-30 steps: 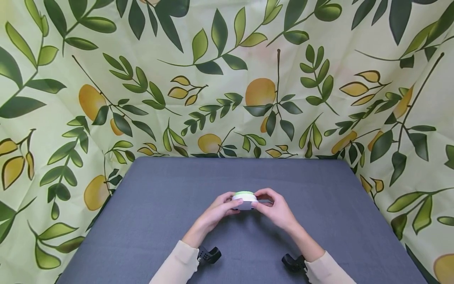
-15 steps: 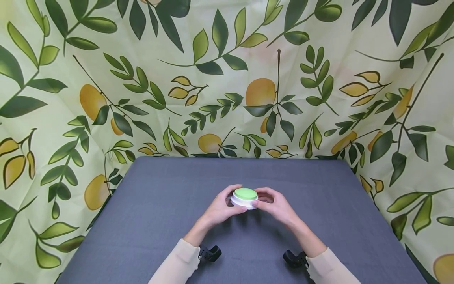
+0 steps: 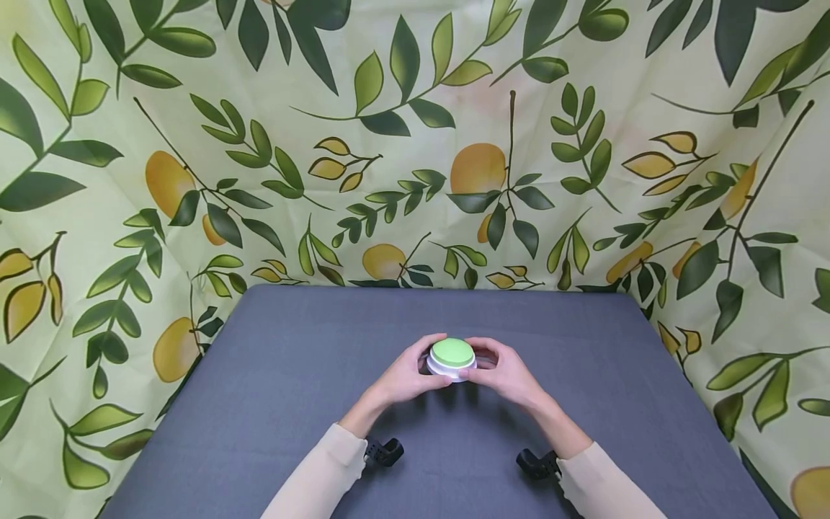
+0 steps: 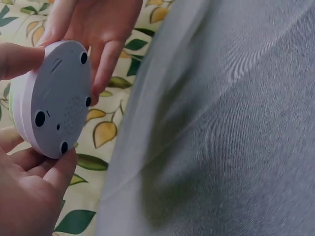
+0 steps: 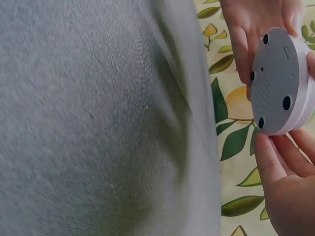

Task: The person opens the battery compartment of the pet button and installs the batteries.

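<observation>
A round white push button with a green domed top is held above the table between both hands. Its left edge is gripped by my left hand, thumb in front and fingers behind. My right hand pinches the right edge in the same way. In the left wrist view the button's flat white underside shows black round feet, a patch of small holes and a slot. The right wrist view shows that same underside, with fingertips of both hands at the rim.
A dark grey-blue cloth covers the table. Behind and beside it hangs a cream curtain printed with leaves and orange fruit. Black wrist mounts sit at both cuffs.
The button has tilted from showing its front side and some underside to showing its green top toward the head camera. Left fingers have shifted around its rim; both hands have risen slightly.
</observation>
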A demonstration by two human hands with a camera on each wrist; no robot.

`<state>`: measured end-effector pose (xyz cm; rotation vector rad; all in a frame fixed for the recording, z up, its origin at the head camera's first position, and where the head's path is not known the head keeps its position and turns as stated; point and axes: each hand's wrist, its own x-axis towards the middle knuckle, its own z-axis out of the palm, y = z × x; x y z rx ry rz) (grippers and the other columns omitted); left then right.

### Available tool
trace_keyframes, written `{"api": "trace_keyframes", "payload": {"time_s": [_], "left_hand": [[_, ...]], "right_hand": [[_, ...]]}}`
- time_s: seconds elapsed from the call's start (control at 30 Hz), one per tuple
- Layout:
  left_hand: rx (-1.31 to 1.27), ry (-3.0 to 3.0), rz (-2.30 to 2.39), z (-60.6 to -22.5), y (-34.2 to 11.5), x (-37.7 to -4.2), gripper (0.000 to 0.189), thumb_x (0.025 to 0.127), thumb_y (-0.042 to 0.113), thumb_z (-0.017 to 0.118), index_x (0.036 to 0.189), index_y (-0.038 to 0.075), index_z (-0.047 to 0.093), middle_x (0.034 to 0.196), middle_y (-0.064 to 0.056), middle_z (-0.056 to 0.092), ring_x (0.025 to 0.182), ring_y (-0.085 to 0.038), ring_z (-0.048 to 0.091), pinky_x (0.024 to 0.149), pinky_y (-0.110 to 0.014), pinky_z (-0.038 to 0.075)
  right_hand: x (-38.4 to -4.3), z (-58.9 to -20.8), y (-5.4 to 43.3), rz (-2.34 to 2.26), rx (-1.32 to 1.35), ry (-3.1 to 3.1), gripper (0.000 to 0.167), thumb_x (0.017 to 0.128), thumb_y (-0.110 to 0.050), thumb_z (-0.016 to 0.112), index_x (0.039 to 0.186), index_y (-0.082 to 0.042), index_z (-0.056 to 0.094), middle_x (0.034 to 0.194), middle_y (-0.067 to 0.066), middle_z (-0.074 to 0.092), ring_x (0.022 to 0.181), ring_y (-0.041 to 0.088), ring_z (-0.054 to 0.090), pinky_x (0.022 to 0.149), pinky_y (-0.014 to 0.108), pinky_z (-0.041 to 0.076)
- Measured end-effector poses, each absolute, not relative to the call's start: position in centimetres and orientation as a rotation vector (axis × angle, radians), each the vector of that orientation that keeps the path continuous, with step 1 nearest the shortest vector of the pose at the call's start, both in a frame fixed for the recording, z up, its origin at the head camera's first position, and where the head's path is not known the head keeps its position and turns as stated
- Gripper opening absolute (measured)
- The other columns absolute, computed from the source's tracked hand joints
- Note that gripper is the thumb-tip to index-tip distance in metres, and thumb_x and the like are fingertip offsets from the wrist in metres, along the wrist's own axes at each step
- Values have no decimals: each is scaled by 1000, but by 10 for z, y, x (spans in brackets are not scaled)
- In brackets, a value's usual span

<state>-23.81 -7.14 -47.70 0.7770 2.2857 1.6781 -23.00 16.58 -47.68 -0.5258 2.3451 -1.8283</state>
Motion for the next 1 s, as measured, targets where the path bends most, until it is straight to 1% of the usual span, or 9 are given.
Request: {"api": "trace_keyframes", "payload": {"time_s": [0.2,0.3,0.4,0.47,0.6,0.7,0.8,1.0], "left_hand": [[784,2222,1725,-478,-70,-252,76,88,9,79,151,-4,40,151,-16,46,139,-28,45,117,-42,36],[780,2212,1744,-478,-70,-258,76,86,8,80,150,-6,41,151,-18,47,140,-30,45,117,-41,37],[763,2230,1726,-479,-69,-264,76,86,9,81,150,-5,42,151,-18,47,140,-30,45,117,-41,37],[741,2251,1701,-481,-68,-268,77,86,11,82,150,-4,42,151,-17,47,140,-29,46,116,-41,37],[709,2319,1645,-484,-65,-274,79,84,14,84,149,-4,43,149,-19,49,137,-33,49,115,-45,40],[686,2384,1592,-485,-62,-279,81,82,17,85,148,-5,44,147,-20,50,134,-34,52,112,-47,42],[664,2435,1548,-488,-60,-283,82,81,21,87,148,-4,46,146,-19,52,132,-33,53,111,-47,43],[648,2447,1537,-498,-58,-291,81,79,18,88,146,-4,48,144,-19,54,131,-31,54,111,-46,43]], "right_hand": [[-241,-477,167,-1786,-518,2421,64,82,-13,86,136,5,56,135,22,58,124,37,59,104,39,51],[-245,-477,167,-1743,-532,2476,64,82,-14,87,136,4,57,135,21,59,124,37,60,105,44,49],[-249,-478,167,-1706,-548,2518,64,81,-16,87,135,2,58,133,20,60,123,35,61,105,46,49],[-252,-480,168,-1687,-554,2537,64,81,-17,87,135,2,58,133,20,61,122,35,61,104,47,50],[-258,-484,167,-1638,-549,2577,64,82,-17,86,135,4,57,133,21,60,121,36,61,103,46,51],[-265,-489,166,-1607,-545,2595,64,83,-16,85,136,6,56,133,24,59,121,38,61,102,46,51],[-271,-495,166,-1601,-537,2582,64,84,-13,84,136,8,55,135,26,58,122,40,60,102,46,51],[-278,-504,165,-1607,-523,2563,63,84,-9,84,136,10,54,135,28,57,122,41,60,102,46,52]]}}
